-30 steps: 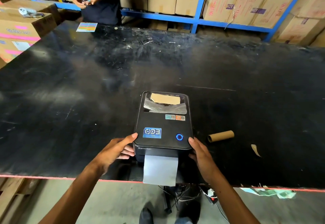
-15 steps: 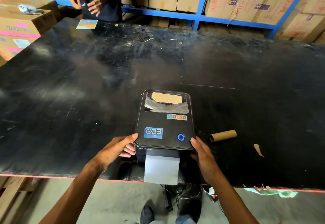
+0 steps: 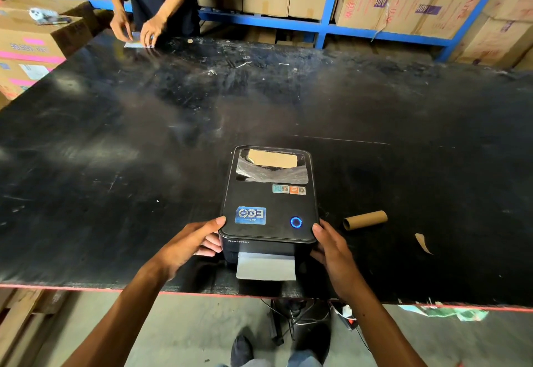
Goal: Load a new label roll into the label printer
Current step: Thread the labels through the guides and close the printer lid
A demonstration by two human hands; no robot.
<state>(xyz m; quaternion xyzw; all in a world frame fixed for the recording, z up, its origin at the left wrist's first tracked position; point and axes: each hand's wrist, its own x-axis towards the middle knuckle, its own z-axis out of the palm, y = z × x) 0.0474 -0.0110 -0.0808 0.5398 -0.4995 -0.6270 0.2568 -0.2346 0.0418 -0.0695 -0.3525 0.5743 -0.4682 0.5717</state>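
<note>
A black label printer [image 3: 268, 199] sits near the front edge of the black table [image 3: 144, 150], lid closed, its blue ring button lit. A strip of white label paper [image 3: 266, 266] sticks out of the front slot. My left hand [image 3: 190, 244] grips the printer's front left corner, thumb on the lid. My right hand [image 3: 331, 251] holds the front right corner the same way. An empty brown cardboard core [image 3: 364, 220] lies on the table just right of the printer. The roll inside is hidden behind a taped window.
A torn paper scrap [image 3: 422, 242] lies right of the core. Another person [image 3: 155, 0] stands at the far side, hands on a card [image 3: 138, 43]. Cardboard boxes [image 3: 31, 43] stack at the left; blue shelving [image 3: 328, 23] holds more boxes. Cables hang under the table edge.
The label strip out of the front slot looks shorter than before. My hands stay on the printer's front corners. The other person lowered both hands onto the card on the table.
</note>
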